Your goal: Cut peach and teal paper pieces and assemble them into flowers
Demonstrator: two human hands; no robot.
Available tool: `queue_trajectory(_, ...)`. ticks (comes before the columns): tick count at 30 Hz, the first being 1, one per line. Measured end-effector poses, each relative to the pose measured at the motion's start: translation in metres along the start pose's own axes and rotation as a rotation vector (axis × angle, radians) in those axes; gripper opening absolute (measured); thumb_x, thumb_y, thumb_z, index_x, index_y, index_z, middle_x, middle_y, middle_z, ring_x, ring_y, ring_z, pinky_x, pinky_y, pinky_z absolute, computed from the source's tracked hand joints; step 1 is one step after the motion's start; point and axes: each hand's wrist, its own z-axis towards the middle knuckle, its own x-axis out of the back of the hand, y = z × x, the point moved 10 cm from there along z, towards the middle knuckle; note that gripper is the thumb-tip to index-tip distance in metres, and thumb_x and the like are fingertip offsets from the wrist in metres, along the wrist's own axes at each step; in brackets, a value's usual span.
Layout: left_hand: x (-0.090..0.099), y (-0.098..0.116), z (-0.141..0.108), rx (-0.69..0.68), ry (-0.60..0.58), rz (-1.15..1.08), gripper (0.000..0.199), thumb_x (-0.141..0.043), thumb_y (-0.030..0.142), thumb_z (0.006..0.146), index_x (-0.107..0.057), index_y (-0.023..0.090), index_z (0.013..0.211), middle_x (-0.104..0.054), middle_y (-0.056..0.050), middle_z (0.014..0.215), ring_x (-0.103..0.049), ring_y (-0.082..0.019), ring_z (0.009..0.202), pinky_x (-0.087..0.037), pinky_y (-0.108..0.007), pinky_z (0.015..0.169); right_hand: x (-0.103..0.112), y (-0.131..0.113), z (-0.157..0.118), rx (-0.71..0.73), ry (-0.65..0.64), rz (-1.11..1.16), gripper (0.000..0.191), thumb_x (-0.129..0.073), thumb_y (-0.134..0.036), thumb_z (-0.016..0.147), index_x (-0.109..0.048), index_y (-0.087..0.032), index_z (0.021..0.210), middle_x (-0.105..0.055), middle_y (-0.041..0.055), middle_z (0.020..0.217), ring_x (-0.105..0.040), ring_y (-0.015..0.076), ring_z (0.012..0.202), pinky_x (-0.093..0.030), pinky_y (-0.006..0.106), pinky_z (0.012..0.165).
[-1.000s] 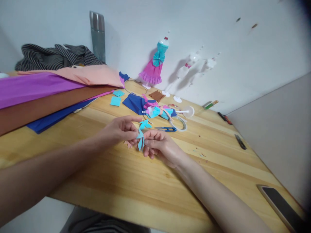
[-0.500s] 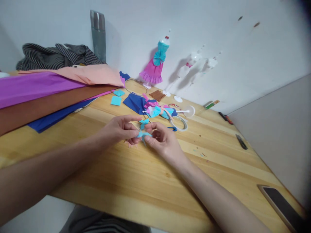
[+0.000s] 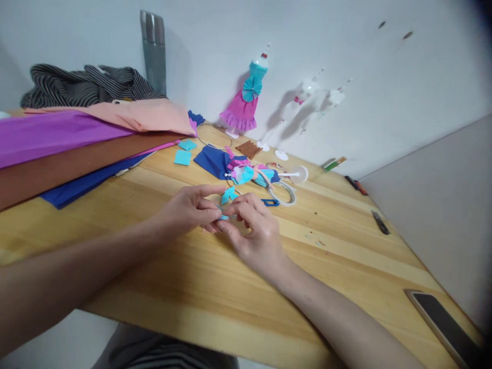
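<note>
A small light-blue paper piece (image 3: 223,217) is pinched between the fingertips of my left hand (image 3: 190,209), and most of it is hidden. From the other side, my right hand (image 3: 255,230) closes its thumb and fingers on the same piece. Just beyond the fingertips lies a second light-blue paper cutout (image 3: 229,195) with pointed petals. Further back, a small mannequin dressed in blue and pink paper (image 3: 249,176) lies on its side. A tape roll (image 3: 283,193) and blue-handled scissors (image 3: 270,203) are right of the fingers.
Folded crepe paper sheets (image 3: 77,125) and a striped cloth (image 3: 88,84) fill the back left, near a grey flask (image 3: 152,56). A mannequin in a pink skirt (image 3: 242,108) and two white mannequins stand by the wall. A cutter (image 3: 380,222) and phone (image 3: 442,323) lie right.
My right fingers have curled in over the light-blue piece, whose spread points showed before and are now mostly covered. The left hand has barely moved.
</note>
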Motion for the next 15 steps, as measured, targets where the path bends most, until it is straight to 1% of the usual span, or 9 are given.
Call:
queue_trajectory(3, -0.001, -0.001, 0.002, -0.03, -0.024, -0.004, 0.068, -0.073, 0.017, 0.062, -0.056, 0.011, 0.127, -0.07, 0.003, 0.06, -0.064, -0.011, 0.056, -0.052, -0.024, 0.062, 0.0, -0.002, 0.0, 0.031, 0.01, -0.044, 0.008, -0.056, -0.013, 0.084, -0.056, -0.019, 0.079, -0.056, 0.0057, 0.081, -0.056, 0.0176, 0.076, -0.048, 0.031, 0.064)
queue_trajectory(7, -0.001, -0.004, 0.002, -0.065, -0.044, 0.017, 0.064, -0.07, 0.017, 0.066, -0.056, 0.012, 0.128, -0.071, 0.002, 0.063, -0.065, -0.012, 0.058, -0.052, -0.025, 0.063, 0.001, -0.004, -0.001, 0.05, 0.01, -0.031, 0.011, -0.053, -0.01, 0.084, -0.057, -0.018, 0.079, -0.056, 0.0066, 0.081, -0.055, 0.0174, 0.075, -0.048, 0.032, 0.065)
queue_trajectory(12, 0.0, 0.0, 0.0, -0.063, -0.016, 0.051, 0.061, -0.069, 0.016, 0.068, -0.054, 0.011, 0.128, -0.07, 0.0, 0.062, -0.064, -0.012, 0.057, -0.05, -0.025, 0.061, 0.004, 0.003, 0.002, -0.036, 0.001, 0.074, 0.012, -0.053, -0.012, 0.084, -0.056, -0.019, 0.074, -0.055, 0.0041, 0.077, -0.052, 0.015, 0.07, -0.044, 0.029, 0.06)
queue_trajectory(15, 0.003, 0.002, 0.0, -0.035, 0.012, 0.032, 0.065, -0.074, 0.019, 0.066, -0.054, 0.01, 0.127, -0.071, -0.001, 0.063, -0.065, -0.014, 0.056, -0.049, -0.024, 0.056, 0.013, 0.01, 0.005, -0.082, 0.013, 0.104, 0.014, -0.053, -0.017, 0.087, -0.054, -0.019, 0.073, -0.053, 0.0019, 0.073, -0.048, 0.0136, 0.065, -0.042, 0.028, 0.059)
